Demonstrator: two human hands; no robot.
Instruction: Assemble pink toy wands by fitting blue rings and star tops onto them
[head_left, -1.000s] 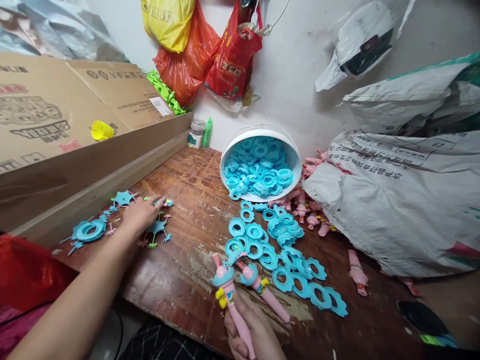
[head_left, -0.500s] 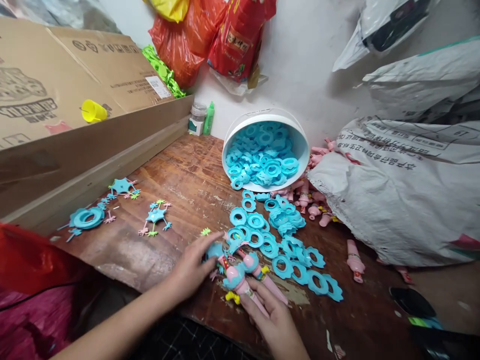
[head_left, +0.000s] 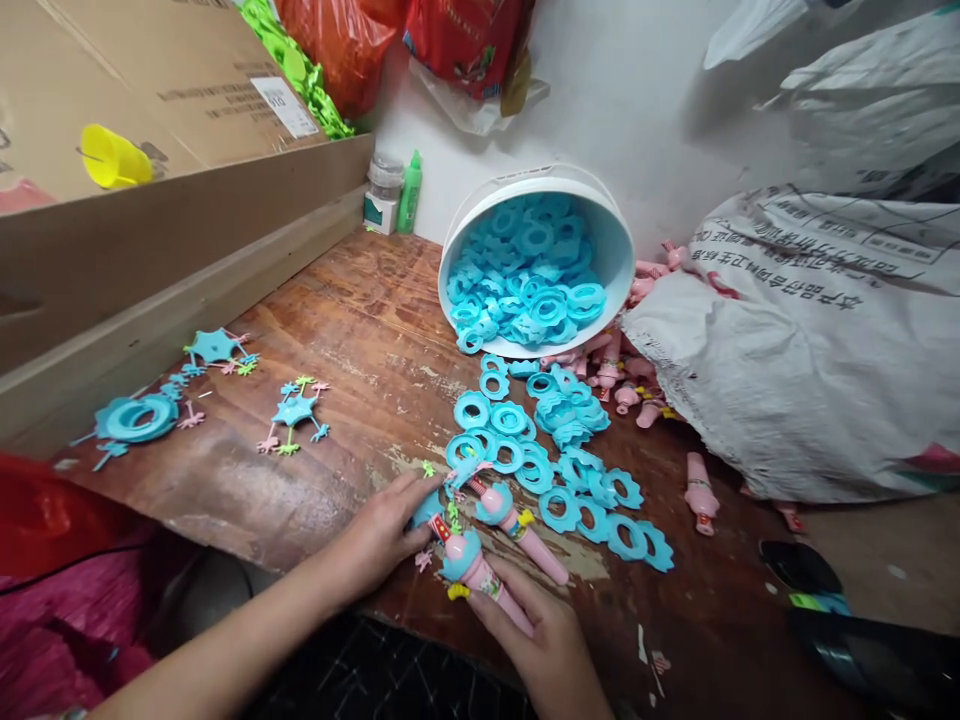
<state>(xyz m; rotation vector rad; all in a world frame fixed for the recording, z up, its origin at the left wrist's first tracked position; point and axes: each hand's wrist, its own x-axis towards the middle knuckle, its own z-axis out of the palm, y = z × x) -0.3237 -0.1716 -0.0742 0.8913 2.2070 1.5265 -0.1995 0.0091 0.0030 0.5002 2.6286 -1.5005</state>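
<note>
Left hand: the left hand (head_left: 379, 537) lies low on the worn brown wooden tabletop (head_left: 352, 330), fingers loosely curled, their tips pressing a small blue star-shaped plastic piece (head_left: 429, 509) against the head of a toy.
Right hand: the right hand (head_left: 544, 640) is closed around the pink handle of a pink plastic toy wand with a blue head (head_left: 472, 572), thumb on top, the wand pointing away from the person.
Second wand: another pink plastic wand with a blue cap (head_left: 516, 528) lies flat on the tabletop just beside the held one, touching neither hand as far as can be seen.
Rings: a spill of flat blue gear-edged plastic rings (head_left: 555, 450) runs across the tabletop from the wands towards the wall.
Bucket: a white plastic bucket lying on its side (head_left: 619, 255) stands at the far end of the spill, full of the same blue rings.
Left side: a blue star piece with small coloured figures on its arms (head_left: 294, 412) and a larger blue ring piece with sprue arms (head_left: 135, 420) lie well apart from the hands, near a long brown cardboard box (head_left: 187, 230).
Right side: a large white woven sack with printed lettering (head_left: 817, 340) rests against the bucket, with loose pink toy handles (head_left: 697, 492) at its foot.
</note>
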